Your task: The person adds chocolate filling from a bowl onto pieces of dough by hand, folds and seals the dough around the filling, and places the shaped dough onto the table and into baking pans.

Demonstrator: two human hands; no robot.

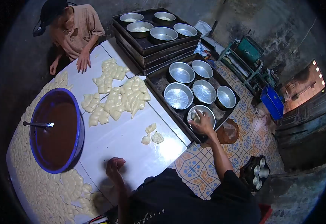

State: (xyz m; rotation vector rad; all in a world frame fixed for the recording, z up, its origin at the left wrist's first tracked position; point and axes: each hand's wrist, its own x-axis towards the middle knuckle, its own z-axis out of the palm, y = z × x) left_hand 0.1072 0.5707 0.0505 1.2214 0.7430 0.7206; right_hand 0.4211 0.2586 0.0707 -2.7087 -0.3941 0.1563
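My right hand (203, 124) reaches down into a round metal pan (211, 112) at the near corner of a dark tray. Its fingers are bent around a pale lump of dough (195, 115) in the pan. Above the white tiled table (133, 143), my left hand (115, 167) hovers with loosely curled fingers and nothing visible in it. Small dough pieces (157, 137) lie between the two hands. Farther back on the table is a larger spread of joined dough lumps (127, 98).
A blue basin (81, 128) of brown liquid holds a ladle (39, 124). Dough lumps (32, 179) cover the table's left side. More pans (178, 96) sit in the dark tray (159, 80), beside stacked trays (148, 56). Another person (79, 33) stands across the table, a hand on it.
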